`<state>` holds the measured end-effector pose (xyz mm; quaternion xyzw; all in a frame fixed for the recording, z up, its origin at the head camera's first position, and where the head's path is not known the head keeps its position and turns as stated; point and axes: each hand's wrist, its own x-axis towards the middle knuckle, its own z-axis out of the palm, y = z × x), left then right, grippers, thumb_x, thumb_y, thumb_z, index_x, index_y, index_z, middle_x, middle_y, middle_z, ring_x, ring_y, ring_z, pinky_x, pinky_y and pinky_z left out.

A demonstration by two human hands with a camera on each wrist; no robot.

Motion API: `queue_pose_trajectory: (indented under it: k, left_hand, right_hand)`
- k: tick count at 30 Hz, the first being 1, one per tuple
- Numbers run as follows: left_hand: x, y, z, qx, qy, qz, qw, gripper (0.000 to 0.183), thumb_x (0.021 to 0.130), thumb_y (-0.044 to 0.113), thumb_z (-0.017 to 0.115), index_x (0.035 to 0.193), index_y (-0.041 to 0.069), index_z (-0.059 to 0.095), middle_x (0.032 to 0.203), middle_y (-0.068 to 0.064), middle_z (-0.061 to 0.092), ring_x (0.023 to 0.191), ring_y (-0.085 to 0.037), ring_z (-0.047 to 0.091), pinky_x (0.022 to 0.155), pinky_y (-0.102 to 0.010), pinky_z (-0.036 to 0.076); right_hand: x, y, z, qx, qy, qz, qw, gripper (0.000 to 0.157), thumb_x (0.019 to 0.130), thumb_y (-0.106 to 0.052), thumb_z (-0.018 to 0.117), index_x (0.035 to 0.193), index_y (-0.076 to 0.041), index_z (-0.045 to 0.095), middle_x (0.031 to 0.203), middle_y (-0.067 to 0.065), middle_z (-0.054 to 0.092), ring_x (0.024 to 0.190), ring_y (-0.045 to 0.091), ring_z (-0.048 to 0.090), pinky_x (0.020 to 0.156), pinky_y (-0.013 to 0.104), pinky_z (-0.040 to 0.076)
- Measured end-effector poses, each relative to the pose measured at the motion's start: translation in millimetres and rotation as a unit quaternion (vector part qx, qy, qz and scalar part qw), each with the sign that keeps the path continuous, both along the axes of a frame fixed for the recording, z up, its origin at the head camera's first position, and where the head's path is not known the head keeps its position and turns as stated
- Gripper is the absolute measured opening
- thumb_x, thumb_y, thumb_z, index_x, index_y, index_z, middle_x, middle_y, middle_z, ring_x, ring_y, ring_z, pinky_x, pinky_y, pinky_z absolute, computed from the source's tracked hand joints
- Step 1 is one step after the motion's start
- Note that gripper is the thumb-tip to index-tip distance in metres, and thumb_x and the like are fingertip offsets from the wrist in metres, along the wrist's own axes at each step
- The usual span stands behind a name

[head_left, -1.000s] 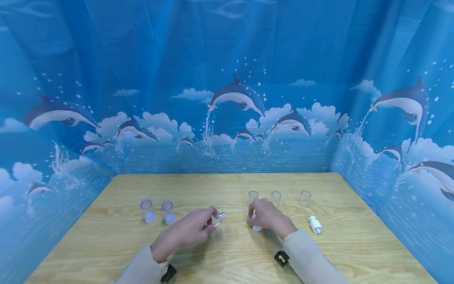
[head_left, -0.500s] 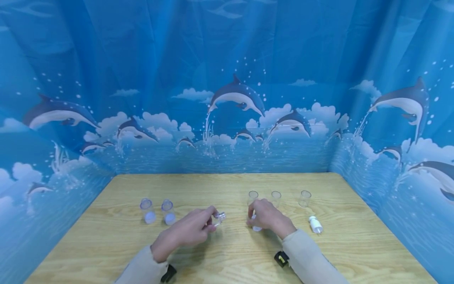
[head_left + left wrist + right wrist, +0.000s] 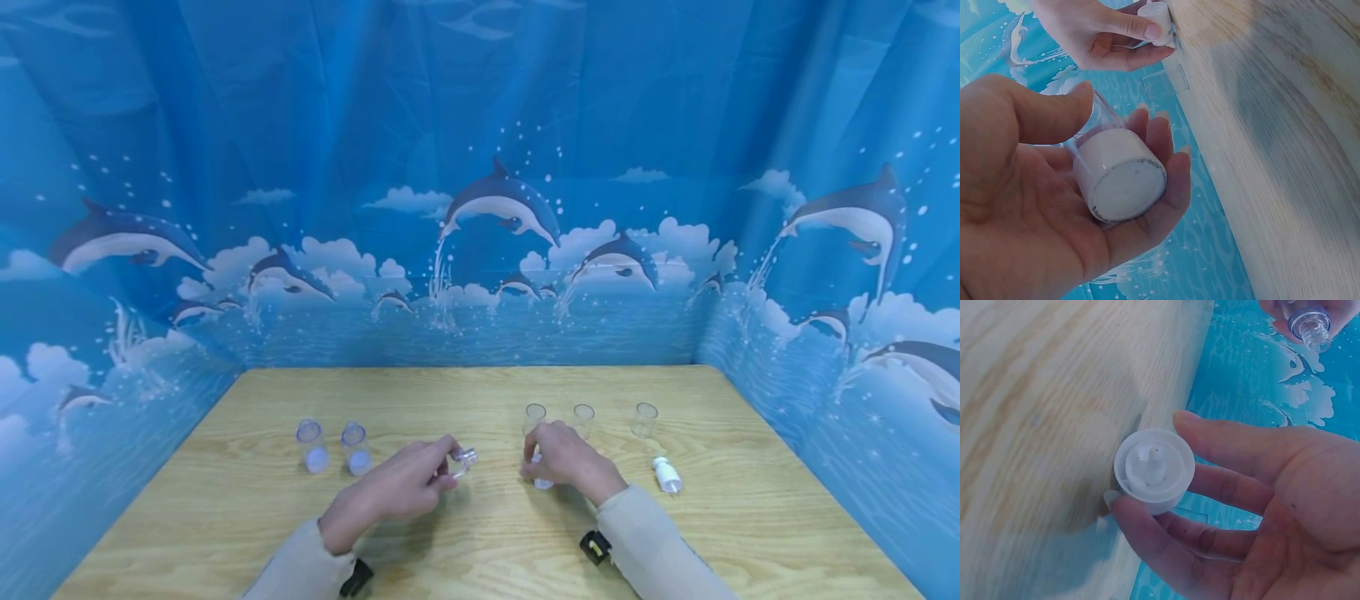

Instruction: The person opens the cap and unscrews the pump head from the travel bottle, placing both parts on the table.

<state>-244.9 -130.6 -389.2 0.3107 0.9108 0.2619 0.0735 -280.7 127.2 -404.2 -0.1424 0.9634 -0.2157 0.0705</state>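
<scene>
My left hand (image 3: 405, 481) grips a small clear bottle (image 3: 465, 459) by its body, above the table and left of my right hand. Its clear threaded neck (image 3: 1315, 334) points toward the right hand. The left wrist view shows the bottle's white base (image 3: 1125, 181) resting against curled fingers. My right hand (image 3: 567, 454) pinches a round white cap (image 3: 1155, 469) between thumb and fingers, low over the table. Inside the cap's open face, an inner ring and a small central stem show. A gap separates the cap from the bottle.
Two clear bottles with whitish lower parts (image 3: 309, 447) (image 3: 356, 450) stand at the left. Clear cups (image 3: 535, 412) (image 3: 584, 414) (image 3: 644, 421) stand in a row behind and beside the right hand. A white pump head (image 3: 667, 475) lies at the right. A dolphin-print curtain (image 3: 480, 317) surrounds the wooden table (image 3: 480, 550).
</scene>
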Motion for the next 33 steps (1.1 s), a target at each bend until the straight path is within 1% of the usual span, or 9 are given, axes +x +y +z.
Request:
queue_pose_trajectory:
  k: [7,18,27,33]
  left_hand:
    - [0.0,0.1,0.0,0.0,-0.003,0.0,1.0,0.029,0.1,0.01,0.062,0.128,0.005,0.059,0.093,0.003,0.067,0.072,-0.002,0.054,0.064,-0.021,0.05]
    - [0.1,-0.3,0.0,-0.002,-0.002,0.0,1.0,0.029,0.1,0.01,0.062,0.128,0.005,0.059,0.092,0.003,0.066,0.072,-0.002,0.054,0.065,-0.021,0.049]
    - [0.6,-0.3,0.8,-0.003,-0.002,0.0,1.0,0.029,0.101,0.011,0.062,0.128,0.005,0.058,0.092,0.003,0.066,0.073,-0.002,0.053,0.066,-0.021,0.05]
    - [0.8,-0.4,1.2,-0.002,-0.001,-0.001,1.0,0.028,0.101,0.011,0.062,0.128,0.005,0.059,0.093,0.003,0.066,0.073,-0.002,0.054,0.067,-0.022,0.051]
  right_hand:
    - [-0.1,0.1,0.6,0.005,-0.004,-0.006,1.0,0.016,0.083,-0.019,0.085,0.09,-0.009,0.074,0.1,0.012,0.071,0.077,0.018,0.058,0.065,0.03,0.053]
    - [-0.6,0.2,-0.1,0.013,-0.002,-0.001,1.0,0.013,0.085,-0.017,0.084,0.089,-0.009,0.075,0.102,0.011,0.071,0.075,0.017,0.058,0.066,0.032,0.053]
    - [-1.6,0.6,-0.4,0.012,-0.003,0.001,1.0,0.013,0.085,-0.017,0.084,0.088,-0.009,0.074,0.097,0.009,0.07,0.075,0.017,0.058,0.065,0.031,0.053]
    - [-0.7,1.0,0.1,0.006,-0.002,0.005,1.0,0.013,0.085,-0.016,0.084,0.088,-0.009,0.074,0.097,0.01,0.071,0.074,0.017,0.058,0.065,0.031,0.053]
